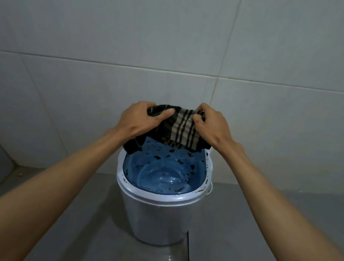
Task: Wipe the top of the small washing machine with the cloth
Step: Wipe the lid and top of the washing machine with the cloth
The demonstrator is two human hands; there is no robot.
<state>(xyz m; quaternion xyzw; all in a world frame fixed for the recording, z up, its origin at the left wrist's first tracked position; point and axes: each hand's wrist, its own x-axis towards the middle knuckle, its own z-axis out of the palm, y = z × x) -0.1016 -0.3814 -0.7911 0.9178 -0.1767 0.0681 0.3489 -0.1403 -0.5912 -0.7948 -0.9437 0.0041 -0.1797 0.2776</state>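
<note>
Both hands hold the cloth (181,129) bunched at the far edge of the small washing machine (158,216), which stands on the grey floor (78,238) close to the tiled wall (135,38). The left hand (139,121) has its fingers (168,112) curled and pinching one end of the cloth; the right hand (211,126) has its fingers closed tight on the other end.

The blue lid (163,173) carries many dark specks, and so does the white rim (205,178). A bunched cloth would likely touch only a narrow strip, so specks could be smeared or pushed onto the rim instead of lifted. The lid looks wet, so a hard stroke could slip off the edge. The machine looks light, and pressing on its far edge might tip or slide it.

The cloth's long axis runs left to right between the hands, its stripes running roughly front to back, with a dark corner hanging down at the left. The lid's oval runs away from the person toward the wall
</note>
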